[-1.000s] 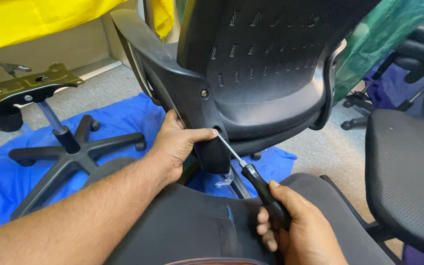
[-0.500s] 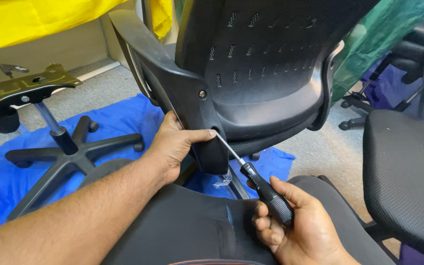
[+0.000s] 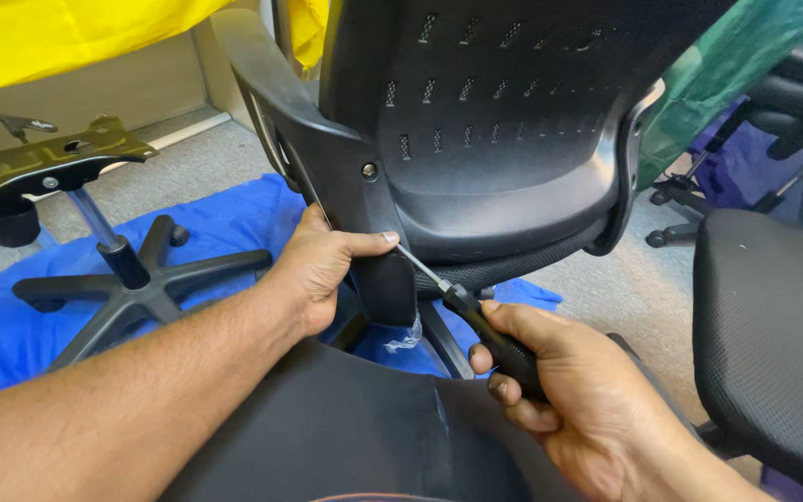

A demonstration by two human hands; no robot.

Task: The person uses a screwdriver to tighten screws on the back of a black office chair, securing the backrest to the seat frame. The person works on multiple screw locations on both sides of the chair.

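A black plastic chair backrest (image 3: 504,112) stands tilted in front of me, its slotted rear shell facing up. My left hand (image 3: 322,265) grips the lower bracket of the backrest (image 3: 388,279), thumb pressed near a screw hole. My right hand (image 3: 559,390) is closed around the black handle of a screwdriver (image 3: 476,321). Its metal shaft points up and left, with the tip at the bracket beside my left thumb. Another screw (image 3: 369,171) shows higher on the bracket.
A five-star chair base with gas cylinder and seat plate (image 3: 95,270) stands at left on a blue sheet (image 3: 225,218). Another mesh office chair seat (image 3: 773,335) is close on the right. Yellow fabric (image 3: 67,37) and green cover (image 3: 727,65) hang behind.
My right hand and the screwdriver have shifted slightly, turning at the bracket. The left hand keeps its grip in the same spot.
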